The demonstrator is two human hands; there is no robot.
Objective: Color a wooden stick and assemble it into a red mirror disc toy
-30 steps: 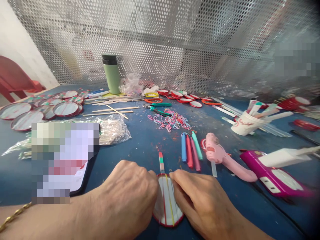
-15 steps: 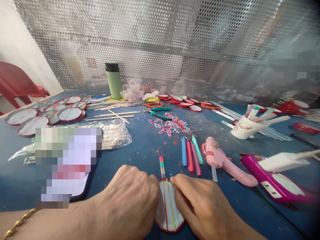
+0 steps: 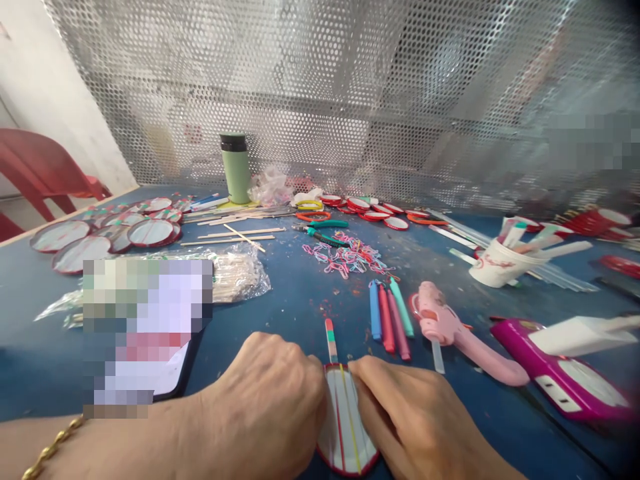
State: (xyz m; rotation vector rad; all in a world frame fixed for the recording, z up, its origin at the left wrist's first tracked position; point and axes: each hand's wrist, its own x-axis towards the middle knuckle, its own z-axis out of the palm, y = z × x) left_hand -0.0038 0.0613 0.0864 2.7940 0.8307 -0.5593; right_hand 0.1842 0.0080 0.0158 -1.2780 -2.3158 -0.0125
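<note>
Between my hands is a round, red-rimmed white disc (image 3: pixel 345 427) with a red and a yellow line running along its face. A small stick (image 3: pixel 331 340), striped red, green and pale, points away from its far edge. My left hand (image 3: pixel 280 400) is closed at the disc's left rim, its fingertips hidden beneath the knuckles. At the right rim my right hand (image 3: pixel 415 413) is closed too, with thumb and fingers pressed against the edge. Just beyond lie several coloured pens (image 3: pixel 391 320) and a pink glue gun (image 3: pixel 450 333).
A phone (image 3: pixel 173 380), partly blurred out, and a bag of sticks (image 3: pixel 240 273) lie left. Red-rimmed discs (image 3: pixel 150 231) cluster farther back. Pliers (image 3: pixel 325 235), small coloured clips (image 3: pixel 347 257), a green bottle (image 3: pixel 236 170), a paper cup (image 3: pixel 500 263) and a purple power strip (image 3: pixel 560 373) surround the work.
The whole view has shifted slightly, so everything sits a little lower and farther right. Both hands keep their places at the disc's rim.
</note>
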